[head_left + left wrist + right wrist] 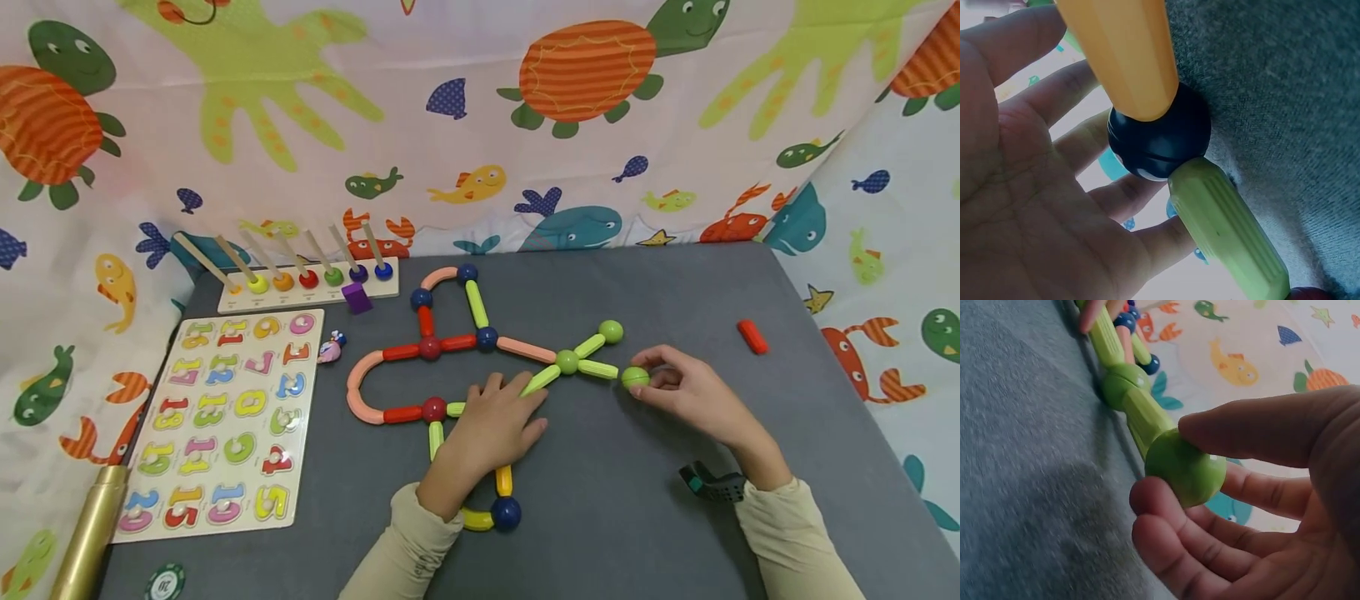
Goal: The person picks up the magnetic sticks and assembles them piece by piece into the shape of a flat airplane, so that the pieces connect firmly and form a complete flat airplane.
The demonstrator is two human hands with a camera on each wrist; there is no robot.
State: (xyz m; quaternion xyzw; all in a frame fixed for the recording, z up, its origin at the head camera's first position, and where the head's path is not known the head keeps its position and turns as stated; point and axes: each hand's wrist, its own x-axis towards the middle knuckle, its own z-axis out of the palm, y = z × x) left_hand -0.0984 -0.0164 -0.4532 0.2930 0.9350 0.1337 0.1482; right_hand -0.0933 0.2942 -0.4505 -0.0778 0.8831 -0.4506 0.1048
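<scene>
Between thumb and fingertips, my right hand [693,392] pinches a green ball [1185,467]. The ball is right at the end of a light-green ribbed stick [597,370], which joins another green ball [567,361]. My left hand [491,425] rests over the middle of the stick-and-ball figure, fingers loosely extended near a slanting green stick [542,379]. In the left wrist view a dark blue ball [1160,134] joins an orange stick [1129,56] and a green stick [1229,228] beside the palm. My left hand hides part of the figure.
A number puzzle board [251,450] lies at left, with a peg stacker [375,287] behind it. A purple block [356,297] and small figurine [331,347] are near them. A red stick [752,337] lies far right. A poker chip [165,582] is at front left.
</scene>
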